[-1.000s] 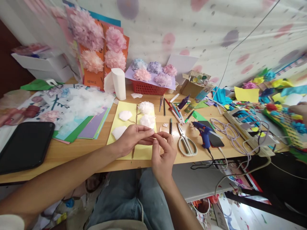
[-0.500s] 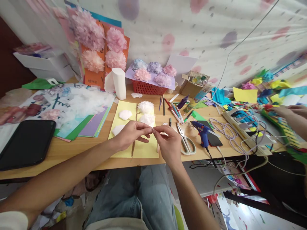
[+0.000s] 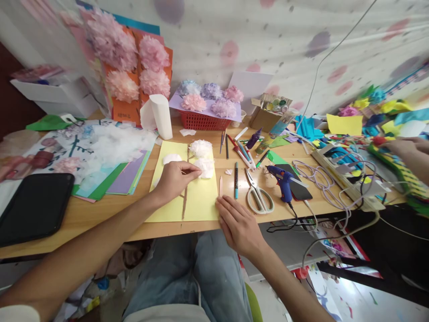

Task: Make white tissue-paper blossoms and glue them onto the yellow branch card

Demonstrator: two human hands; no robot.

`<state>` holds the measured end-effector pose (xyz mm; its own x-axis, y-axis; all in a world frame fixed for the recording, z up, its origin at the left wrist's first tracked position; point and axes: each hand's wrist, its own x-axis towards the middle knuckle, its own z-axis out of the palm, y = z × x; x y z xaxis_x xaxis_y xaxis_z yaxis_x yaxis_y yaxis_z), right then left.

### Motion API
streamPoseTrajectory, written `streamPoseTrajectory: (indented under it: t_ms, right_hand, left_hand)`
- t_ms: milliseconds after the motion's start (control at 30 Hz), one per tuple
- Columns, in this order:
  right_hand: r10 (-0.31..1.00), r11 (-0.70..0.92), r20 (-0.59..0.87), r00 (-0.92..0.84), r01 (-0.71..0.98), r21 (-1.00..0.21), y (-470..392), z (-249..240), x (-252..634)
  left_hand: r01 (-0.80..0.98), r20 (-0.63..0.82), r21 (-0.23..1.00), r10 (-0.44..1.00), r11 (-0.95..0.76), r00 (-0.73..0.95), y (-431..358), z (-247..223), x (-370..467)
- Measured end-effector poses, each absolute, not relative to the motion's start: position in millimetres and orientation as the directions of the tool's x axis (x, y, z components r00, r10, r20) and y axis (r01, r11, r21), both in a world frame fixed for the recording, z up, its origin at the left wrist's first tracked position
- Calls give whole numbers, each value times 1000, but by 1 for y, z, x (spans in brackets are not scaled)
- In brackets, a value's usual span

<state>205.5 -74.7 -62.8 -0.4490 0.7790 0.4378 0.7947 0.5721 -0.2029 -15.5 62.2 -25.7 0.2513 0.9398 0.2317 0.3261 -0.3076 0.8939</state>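
My left hand (image 3: 176,180) is over the yellow sheet (image 3: 201,203), thumb and fingertips pinched beside the lower right white puff (image 3: 205,167); anything between them is too small to make out. Another fluffy white puff (image 3: 201,148) sits above it, and a flat white piece (image 3: 171,158) lies at the upper left of the sheet. A brown line (image 3: 184,203) runs down the sheet's middle. My right hand (image 3: 239,223) rests palm down at the sheet's right edge, fingers extended together, just below a thin pinkish stick (image 3: 220,185).
Scissors (image 3: 258,194), a teal marker (image 3: 236,181) and a blue glue gun (image 3: 283,181) lie to the right. A black tablet (image 3: 35,205) and coloured papers are at left. Behind stands a red basket (image 3: 204,120). Another person's hands (image 3: 407,150) are at far right.
My hands have parted. The right one has come down to the table at the sheet's edge and opened out; the left has shifted slightly left, still pinched. The view has shifted slightly.
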Motion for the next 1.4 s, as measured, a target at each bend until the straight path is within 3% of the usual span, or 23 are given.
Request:
streamPoseTrajectory:
  t_ms: [200, 333, 500, 600, 700, 833, 1033, 1400]
  right_hand:
    - [682, 678, 501, -533, 718, -159, -94, -73, 228]
    - [667, 712, 574, -475, 634, -303, -103, -76, 236]
    - [646, 559, 762, 29, 662, -500, -96, -57, 218]
    - [625, 459, 723, 296, 610, -646, -79, -44, 205]
    - [644, 417, 641, 418, 510, -752, -64, -40, 195]
    - [706, 381, 579, 407, 471, -796, -50, -40, 183]
    - [703, 405, 637, 317, 558, -724, -37, -41, 172]
    - [720, 427, 652, 238, 590, -686, -24, -42, 165]
  left_hand:
    - [394, 203, 853, 912, -343, 355, 49, -34, 7]
    - [463, 161, 832, 932, -305, 325, 50, -33, 7]
    - [390, 86, 901, 959, -191, 272, 57, -28, -4]
    - [395, 68, 904, 968, -162, 242, 61, -27, -8]
    - [430, 60, 889, 972, -155, 227, 64, -26, -8]
    - [538, 107, 813, 966, -221, 236, 66, -23, -3]
    - [684, 168, 683, 966, -256, 194, 67, -27, 1]
    - [659, 207, 695, 957, -289, 202, 67, -35, -2]
